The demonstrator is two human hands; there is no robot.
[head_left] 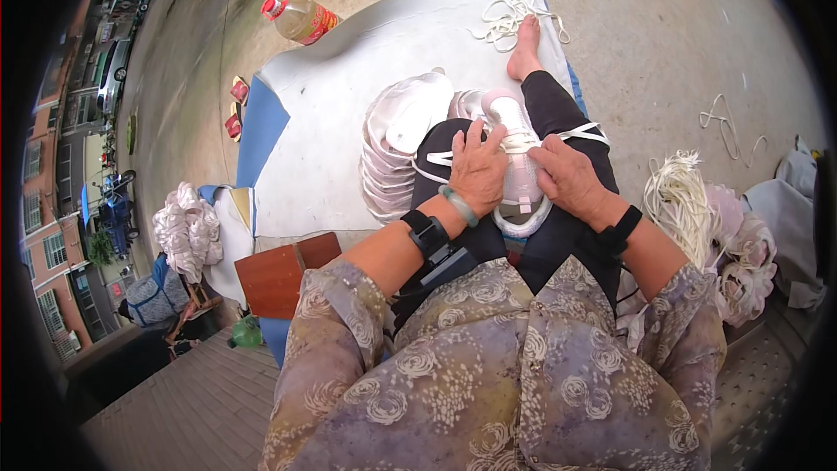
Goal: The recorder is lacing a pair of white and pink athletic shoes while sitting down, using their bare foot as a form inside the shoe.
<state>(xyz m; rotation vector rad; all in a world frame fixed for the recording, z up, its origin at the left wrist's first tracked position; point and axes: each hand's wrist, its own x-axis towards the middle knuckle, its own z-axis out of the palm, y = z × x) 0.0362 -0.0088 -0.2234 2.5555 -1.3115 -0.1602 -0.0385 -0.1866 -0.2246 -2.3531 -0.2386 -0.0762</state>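
A pink and white shoe upper [521,181] lies across my lap, its toe end pointing away from me. A white shoelace [584,132] is threaded through its eyelets, with loose ends trailing over both thighs. My left hand [477,164] grips the upper's left edge by the lacing, fingers bent. From the other side, my right hand [571,176] is closed in a pinch on the lace near the eyelet row. The fingertips partly cover the lacing. Close to my left thigh leans a stack of similar uppers [388,153]; part of another upper [468,105] shows behind the toe.
A white sheet [318,131] spreads before me, with loose laces [514,24] by my bare foot. At right hang a bundle of laces [676,209] and more uppers [745,266]. Left are bunched uppers [187,231] and a brown board [270,282]. A bottle [303,21] stands beyond the sheet.
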